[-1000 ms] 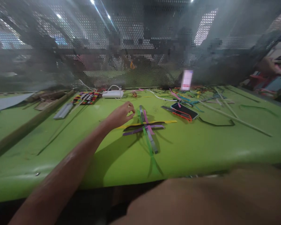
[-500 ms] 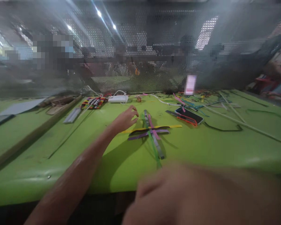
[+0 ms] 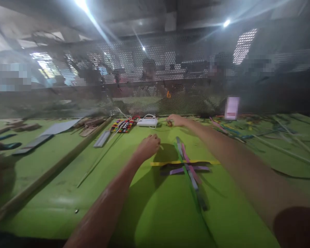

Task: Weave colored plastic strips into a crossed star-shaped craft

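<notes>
The left hand (image 3: 149,146), loosely curled, hovers just left of the crossed strips (image 3: 186,163) on the tabletop (image 3: 157,213), while the right hand (image 3: 177,120) reaches beyond them, fingers' state unclear

Both forearms are bare as far as the view shows, with no sleeve, cuff, watch, band or glove on them. The left hand (image 3: 148,146) is bare, and no ring shows on its fingers. The right hand (image 3: 176,120) is bare too, small and blurred in the view, so finer detail on its fingers cannot be told.
</notes>
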`<state>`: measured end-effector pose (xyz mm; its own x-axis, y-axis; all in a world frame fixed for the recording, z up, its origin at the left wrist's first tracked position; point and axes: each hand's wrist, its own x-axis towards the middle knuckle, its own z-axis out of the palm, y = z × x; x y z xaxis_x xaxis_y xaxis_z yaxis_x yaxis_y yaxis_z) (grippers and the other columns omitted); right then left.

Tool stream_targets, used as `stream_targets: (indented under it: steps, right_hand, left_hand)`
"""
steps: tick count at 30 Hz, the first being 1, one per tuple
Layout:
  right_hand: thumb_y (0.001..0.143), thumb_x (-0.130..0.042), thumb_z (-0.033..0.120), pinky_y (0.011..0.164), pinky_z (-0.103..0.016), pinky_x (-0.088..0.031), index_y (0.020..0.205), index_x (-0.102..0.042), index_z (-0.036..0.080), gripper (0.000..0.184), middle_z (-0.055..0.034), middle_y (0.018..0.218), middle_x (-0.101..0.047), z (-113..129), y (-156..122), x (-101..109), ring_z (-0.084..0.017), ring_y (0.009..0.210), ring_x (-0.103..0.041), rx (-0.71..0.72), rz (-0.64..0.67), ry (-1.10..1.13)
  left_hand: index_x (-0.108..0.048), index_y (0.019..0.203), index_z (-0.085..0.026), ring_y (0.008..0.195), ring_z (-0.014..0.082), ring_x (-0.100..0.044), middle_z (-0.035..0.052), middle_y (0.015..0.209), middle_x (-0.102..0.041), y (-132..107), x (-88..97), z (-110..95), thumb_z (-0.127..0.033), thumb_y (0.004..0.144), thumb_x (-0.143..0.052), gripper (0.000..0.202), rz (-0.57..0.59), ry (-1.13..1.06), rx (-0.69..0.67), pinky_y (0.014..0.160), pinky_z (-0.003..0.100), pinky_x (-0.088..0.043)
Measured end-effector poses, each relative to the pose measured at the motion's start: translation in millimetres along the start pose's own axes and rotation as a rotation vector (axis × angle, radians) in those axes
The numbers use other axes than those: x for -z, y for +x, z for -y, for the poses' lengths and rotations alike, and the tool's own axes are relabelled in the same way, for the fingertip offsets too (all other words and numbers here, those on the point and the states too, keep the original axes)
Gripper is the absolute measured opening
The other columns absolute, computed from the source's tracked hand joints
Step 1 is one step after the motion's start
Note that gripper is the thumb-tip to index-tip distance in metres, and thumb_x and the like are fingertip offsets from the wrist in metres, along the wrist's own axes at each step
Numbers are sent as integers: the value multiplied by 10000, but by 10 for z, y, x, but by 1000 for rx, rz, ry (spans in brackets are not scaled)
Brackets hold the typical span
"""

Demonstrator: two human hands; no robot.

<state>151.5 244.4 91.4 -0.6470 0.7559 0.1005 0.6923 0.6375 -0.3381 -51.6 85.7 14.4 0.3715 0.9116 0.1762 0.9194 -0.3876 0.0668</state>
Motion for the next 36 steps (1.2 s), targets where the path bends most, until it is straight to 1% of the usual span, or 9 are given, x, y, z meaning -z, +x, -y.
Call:
stream_targets:
  steps: [4,9,14,19,23,27,31,33,36]
  right_hand:
    - [828,-850,126,992,-348,-582,1067,-876,163,243,-140,1082,-876,-28,206,-248,-277,1059,-758,-100,-18,129]
    - [886,-810,101,809,-291,-574,1069,-814,142,187,-102,934,-818,-48,82,-192,-185,823,-683,-226,-103,415]
    - [998,-740,178,579,-231,-496,963,-770,162,49,-40,774,-700,-5,-601,-65,-108,593,-526,-292,-95,803]
    - [981,-840,317,705,-287,-630,787,-635,216,300,-16,729,-630,-5,-1379,-3,-132,646,-584,-309,-167,1015]
    - [1060,-735,272,706,-271,-620,764,-610,223,325,-32,762,-671,-58,-1733,45,-139,682,-618,-328,-310,1275]
    - [1055,-752,228,542,-215,-496,853,-646,211,229,-76,825,-754,-102,-1850,1,-152,686,-684,-449,-343,1369]
    - [1041,-820,297,440,-196,-262,770,-498,225,427,13,653,-585,-149,-1892,-61,-74,489,-415,-378,-255,1379]
    - [1077,-777,332,444,-214,-195,757,-440,240,474,64,588,-458,-167,-1904,-70,-61,467,-275,-304,-205,1359]
    - [1124,-702,339,463,-241,-139,770,-418,254,462,90,565,-360,-180,-1908,-65,-69,479,-205,-258,-179,1327]
  left_hand:
    - [-827,1151,-149,1215,332,-716,188,1293,-757,-3,11,2,-173,1087,-615,223,4,12,15,1097,449,-593]
    - [-814,1139,-156,1221,332,-700,180,1297,-749,18,33,16,-176,1101,-572,246,-43,-37,-20,1115,474,-592]
    - [-797,1142,-157,1260,330,-695,179,1303,-726,59,14,-62,-159,1083,-569,236,-138,-157,-130,1140,489,-594]
    - [-795,1077,-170,1185,312,-734,164,1268,-726,90,-27,-157,-134,1035,-613,191,-219,-256,-215,1108,482,-618]
    - [-789,1044,-181,1196,304,-741,157,1275,-714,96,-53,-150,-141,1026,-624,171,-265,-293,-245,1123,481,-618]
    - [-784,1021,-195,1206,303,-737,144,1261,-703,76,-87,-145,-191,1042,-620,165,-291,-333,-284,1134,498,-615]
    - [-776,1043,-197,1223,294,-734,146,1294,-695,27,-80,-232,-217,1056,-596,182,-256,-327,-320,1141,494,-614]
    - [-774,1058,-200,1234,294,-730,149,1310,-691,1,-63,-281,-227,1061,-586,190,-235,-322,-334,1136,492,-615]
    - [-774,1076,-197,1229,298,-730,151,1303,-688,-23,-44,-311,-273,1082,-576,212,-211,-327,-352,1128,496,-616]
